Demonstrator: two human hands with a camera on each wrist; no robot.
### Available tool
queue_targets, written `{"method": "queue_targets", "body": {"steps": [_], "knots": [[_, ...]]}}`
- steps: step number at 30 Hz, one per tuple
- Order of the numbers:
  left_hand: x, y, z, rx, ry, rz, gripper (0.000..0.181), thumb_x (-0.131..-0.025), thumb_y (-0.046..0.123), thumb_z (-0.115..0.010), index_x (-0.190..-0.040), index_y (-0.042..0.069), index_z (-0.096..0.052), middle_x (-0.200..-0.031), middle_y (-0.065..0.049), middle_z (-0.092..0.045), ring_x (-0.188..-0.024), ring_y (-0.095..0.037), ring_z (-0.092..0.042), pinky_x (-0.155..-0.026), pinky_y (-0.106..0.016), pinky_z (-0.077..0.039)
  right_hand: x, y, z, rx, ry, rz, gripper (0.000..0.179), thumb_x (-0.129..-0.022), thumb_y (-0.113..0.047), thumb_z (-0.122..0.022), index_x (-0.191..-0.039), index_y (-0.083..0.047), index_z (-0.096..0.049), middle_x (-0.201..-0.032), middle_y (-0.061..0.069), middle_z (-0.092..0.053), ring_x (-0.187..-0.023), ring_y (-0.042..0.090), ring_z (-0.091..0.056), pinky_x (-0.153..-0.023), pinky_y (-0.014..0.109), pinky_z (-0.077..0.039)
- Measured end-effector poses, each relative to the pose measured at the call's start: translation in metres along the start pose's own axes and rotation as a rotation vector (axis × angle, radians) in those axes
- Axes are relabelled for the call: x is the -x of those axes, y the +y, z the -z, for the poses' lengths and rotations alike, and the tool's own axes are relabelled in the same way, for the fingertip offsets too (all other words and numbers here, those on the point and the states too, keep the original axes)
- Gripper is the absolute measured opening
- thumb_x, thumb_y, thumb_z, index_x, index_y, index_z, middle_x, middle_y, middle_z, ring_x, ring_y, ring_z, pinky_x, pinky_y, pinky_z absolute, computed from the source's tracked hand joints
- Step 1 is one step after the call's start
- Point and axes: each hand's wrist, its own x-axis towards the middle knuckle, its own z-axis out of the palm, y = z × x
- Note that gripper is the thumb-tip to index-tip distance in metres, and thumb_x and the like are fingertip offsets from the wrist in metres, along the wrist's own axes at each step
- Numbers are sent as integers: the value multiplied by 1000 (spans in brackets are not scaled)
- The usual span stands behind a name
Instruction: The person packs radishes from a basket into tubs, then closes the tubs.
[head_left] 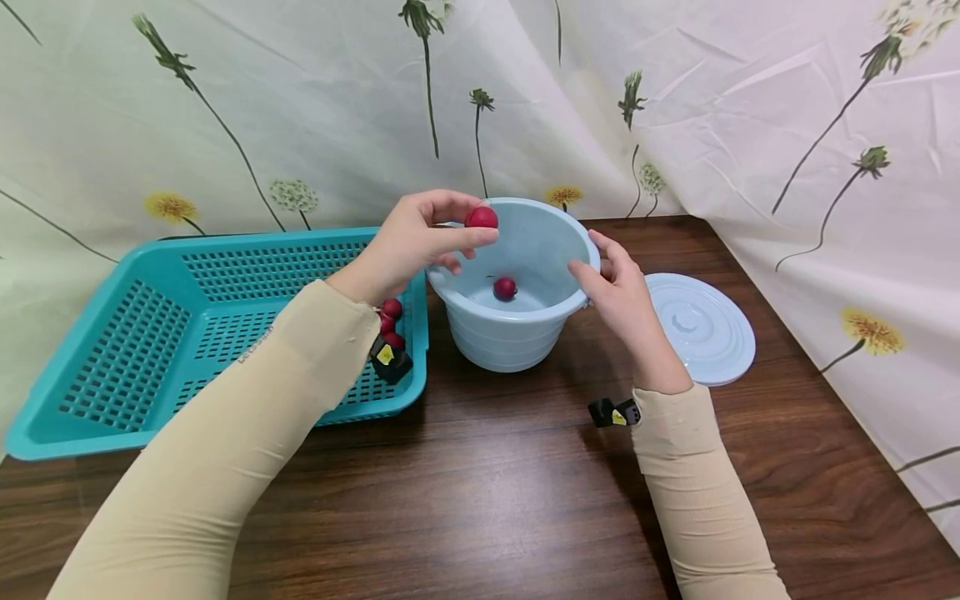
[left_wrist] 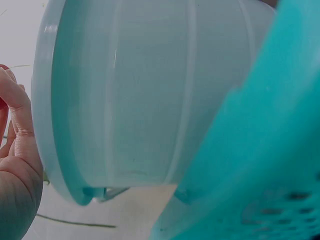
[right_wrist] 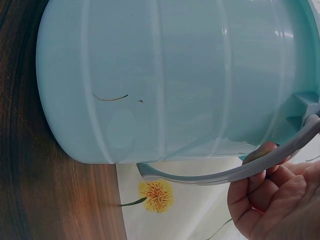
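Note:
My left hand (head_left: 416,237) pinches a round red radish (head_left: 482,218) between thumb and fingers, over the left side of the light blue bucket (head_left: 504,337). A second radish (head_left: 505,288) lies on the bucket's floor. My right hand (head_left: 618,283) grips the bucket's right rim, thumb at the inner side and fingers outside. In the right wrist view its curled fingers are beside the bucket's grey-looking handle (right_wrist: 210,175), which hangs down along the wall. The left wrist view shows the bucket's ribbed side (left_wrist: 150,95) and part of my left hand beyond the rim; the held radish is mostly hidden there.
A turquoise slotted basket (head_left: 142,333) stands on the left close to the bucket, with several radishes (head_left: 392,308) at its right end, partly behind my left sleeve. A light blue lid (head_left: 701,329) lies on the brown table (head_left: 480,500) at right. Flowered cloth (head_left: 330,108) hangs behind.

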Motion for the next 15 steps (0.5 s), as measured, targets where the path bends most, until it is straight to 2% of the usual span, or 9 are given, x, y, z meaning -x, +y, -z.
{"method": "queue_targets", "body": {"steps": [9,15], "knots": [[-7,6,-16,-25,-50,-31,40,-90,27,-75,-126,16,-63,-119,-5,-65,-93,-29,-65,-70,-33,-60,0,0,0,6,5,1,63,-98,-31,-56,-154,-13,-34,-123,23,-65,-79,4,-61,-69,23,-52],[-12,2,-26,2,-78,-11,38,-90,25,-74,-124,15,-64,-117,-6,-64,-87,-25,-64,-71,-33,-60,0,-1,0,4,-1,-5,63,-98,-30,-57,-154,-12,-34,-123,23,-65,-79,6,-61,-68,20,-51]]}}
